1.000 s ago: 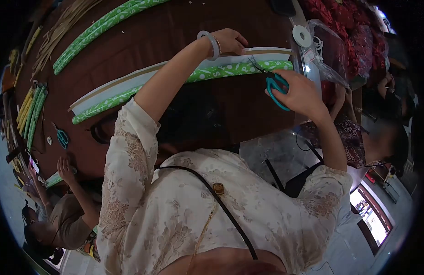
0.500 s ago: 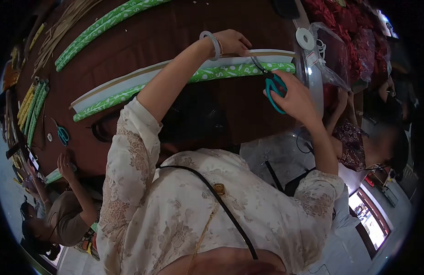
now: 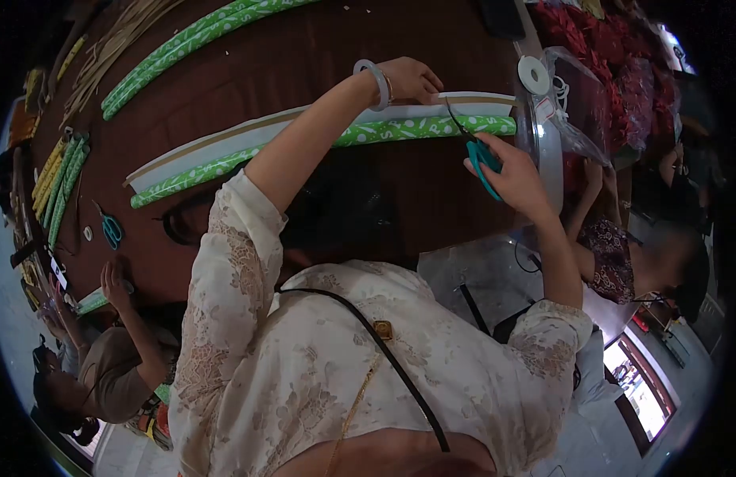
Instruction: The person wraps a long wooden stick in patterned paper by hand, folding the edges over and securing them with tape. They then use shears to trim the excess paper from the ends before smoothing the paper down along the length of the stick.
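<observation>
My right hand (image 3: 511, 176) is closed around teal-handled scissors (image 3: 485, 168), whose blades reach up over the white edge of a partly rolled green patterned paper (image 3: 400, 129). A brown strip (image 3: 248, 131) runs along that white edge. With its fingers pressed together, my left hand (image 3: 411, 80) is at the paper's far edge, just left of the blade tips; what its fingertips hold is too small to make out. The roll lies lengthwise across the dark red table (image 3: 304, 63).
More green rolls (image 3: 193, 49) lie at the back left, beside dry brown strips (image 3: 105, 60). Other scissors (image 3: 111, 230) and yellow and green rolls (image 3: 62, 183) are at left. A white tape roll (image 3: 533, 75) is at right. Co-workers sit on both sides.
The scissors now point more upward, their blades shifted over the white edge beside my left fingers. Their handles have closed somewhat. The whole view has shifted slightly.
</observation>
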### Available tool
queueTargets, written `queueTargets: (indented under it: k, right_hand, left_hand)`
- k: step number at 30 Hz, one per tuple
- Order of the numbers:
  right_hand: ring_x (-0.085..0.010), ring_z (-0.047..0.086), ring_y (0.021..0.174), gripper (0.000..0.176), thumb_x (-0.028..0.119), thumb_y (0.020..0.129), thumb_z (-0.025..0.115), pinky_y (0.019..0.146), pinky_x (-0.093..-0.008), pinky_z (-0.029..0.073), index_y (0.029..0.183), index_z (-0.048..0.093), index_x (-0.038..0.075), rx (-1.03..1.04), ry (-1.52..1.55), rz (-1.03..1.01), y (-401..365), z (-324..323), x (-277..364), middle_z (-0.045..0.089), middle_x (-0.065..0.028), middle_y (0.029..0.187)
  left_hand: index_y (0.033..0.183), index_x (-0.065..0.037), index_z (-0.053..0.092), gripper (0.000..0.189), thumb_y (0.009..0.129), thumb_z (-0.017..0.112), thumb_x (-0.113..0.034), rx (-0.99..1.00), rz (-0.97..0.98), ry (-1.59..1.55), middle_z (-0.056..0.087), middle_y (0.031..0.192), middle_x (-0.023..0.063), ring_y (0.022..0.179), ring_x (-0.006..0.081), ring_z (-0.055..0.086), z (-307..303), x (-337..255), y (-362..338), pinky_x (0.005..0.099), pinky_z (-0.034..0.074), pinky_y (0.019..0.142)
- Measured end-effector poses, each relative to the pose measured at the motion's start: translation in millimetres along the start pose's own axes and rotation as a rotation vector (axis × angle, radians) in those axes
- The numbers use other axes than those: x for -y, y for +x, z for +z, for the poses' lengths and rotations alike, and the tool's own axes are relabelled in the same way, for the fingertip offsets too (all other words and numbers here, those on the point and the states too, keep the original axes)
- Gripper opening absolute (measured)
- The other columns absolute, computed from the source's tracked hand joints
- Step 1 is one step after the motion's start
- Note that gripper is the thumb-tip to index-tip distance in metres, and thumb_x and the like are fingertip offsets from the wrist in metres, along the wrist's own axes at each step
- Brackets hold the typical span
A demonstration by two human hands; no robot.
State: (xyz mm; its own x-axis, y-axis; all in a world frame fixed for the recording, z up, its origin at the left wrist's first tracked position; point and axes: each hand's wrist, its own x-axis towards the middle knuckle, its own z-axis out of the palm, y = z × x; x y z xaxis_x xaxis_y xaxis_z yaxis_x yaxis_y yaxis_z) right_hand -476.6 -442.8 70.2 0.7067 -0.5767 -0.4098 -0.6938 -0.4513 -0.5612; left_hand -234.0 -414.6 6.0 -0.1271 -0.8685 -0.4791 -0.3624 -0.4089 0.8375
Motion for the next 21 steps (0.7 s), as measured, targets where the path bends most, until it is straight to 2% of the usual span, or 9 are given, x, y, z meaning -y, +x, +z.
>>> queueTargets:
  k: [3,5,6,8,9,14,17,19,21]
  right_hand:
    - [-0.0286,0.060,0.095,0.045,0.021,0.080,0.065,0.084,-0.0343,0.046,0.119,0.052,0.003,-0.052,-0.020,-0.052,1,5,-9,0.062,-0.0158,0.104]
    - [-0.0182,0.061,0.075,0.047,0.030,0.083,0.064,0.068,-0.0266,0.049,0.118,0.052,0.001,-0.028,0.162,-0.130,6,10,-25,0.062,-0.0095,0.093]
    - [-0.0182,0.061,0.075,0.047,0.030,0.083,0.064,0.068,-0.0266,0.049,0.118,0.052,0.001,-0.031,0.160,-0.133,5,2,-20,0.062,-0.0095,0.093]
    - [-0.0088,0.053,0.054,0.052,0.039,0.084,0.061,0.048,-0.0212,0.040,0.117,0.053,-0.001,0.383,0.843,0.226,1,-20,-5,0.056,-0.0041,0.073]
    - [-0.0026,0.041,0.046,0.053,0.040,0.085,0.058,0.041,-0.0175,0.030,0.118,0.052,-0.002,0.437,1.054,0.158,0,-15,-8,0.048,0.0024,0.068]
    - [-0.0036,0.041,0.049,0.046,0.027,0.085,0.062,0.043,-0.0179,0.031,0.120,0.050,0.000,0.563,0.906,-0.007,-11,-11,-10,0.048,0.0017,0.071]
    - [-0.0039,0.042,0.051,0.044,0.018,0.083,0.064,0.045,-0.0183,0.033,0.122,0.050,0.003,0.491,0.768,-0.074,-21,-15,-20,0.048,0.0014,0.073]
    - [-0.0033,0.042,0.055,0.043,0.012,0.082,0.063,0.049,-0.0178,0.035,0.122,0.050,0.005,0.313,0.819,-0.031,-29,-18,-31,0.049,0.0017,0.074]
    - [-0.0041,0.044,0.060,0.050,0.016,0.081,0.064,0.054,-0.0179,0.037,0.125,0.046,0.002,0.169,0.722,-0.011,-37,-19,-44,0.050,0.0006,0.077]
  left_hand:
    - [0.117,0.001,0.054,0.045,0.078,0.068,-0.017,-0.005,-0.022,-0.070,0.064,0.104,0.0096,0.094,0.0164,0.060,1,0,0,0.0279,0.045,0.087]
    - [0.114,0.001,0.055,0.042,0.077,0.068,-0.013,-0.023,0.010,-0.085,0.064,0.102,0.0097,0.093,0.0157,0.060,3,1,0,0.0274,0.046,0.084]
    - [0.114,0.001,0.055,0.042,0.077,0.068,-0.013,-0.026,0.012,-0.083,0.064,0.102,0.0097,0.093,0.0157,0.060,4,3,1,0.0274,0.046,0.084]
    - [0.112,0.002,0.055,0.040,0.077,0.068,-0.012,-0.064,0.063,-0.105,0.065,0.100,0.0104,0.091,0.0163,0.061,8,6,4,0.0276,0.048,0.081]
    - [0.111,0.002,0.056,0.037,0.078,0.066,-0.011,-0.111,0.056,-0.019,0.065,0.099,0.0118,0.089,0.0170,0.061,9,1,0,0.0276,0.049,0.079]
    - [0.109,0.001,0.057,0.035,0.076,0.065,-0.011,-0.108,0.110,-0.024,0.065,0.098,0.0120,0.089,0.0178,0.062,10,7,6,0.0289,0.048,0.081]
    - [0.107,-0.001,0.058,0.034,0.075,0.064,-0.012,-0.124,0.178,-0.024,0.066,0.096,0.0112,0.089,0.0185,0.062,11,5,4,0.0297,0.048,0.082]
    - [0.107,0.000,0.058,0.034,0.074,0.064,-0.011,-0.130,0.223,-0.049,0.065,0.097,0.0113,0.089,0.0187,0.062,11,2,0,0.0299,0.048,0.082]
    - [0.107,0.000,0.058,0.034,0.074,0.062,-0.009,-0.089,0.193,-0.156,0.065,0.097,0.0110,0.088,0.0190,0.062,8,-1,-4,0.0302,0.048,0.081]
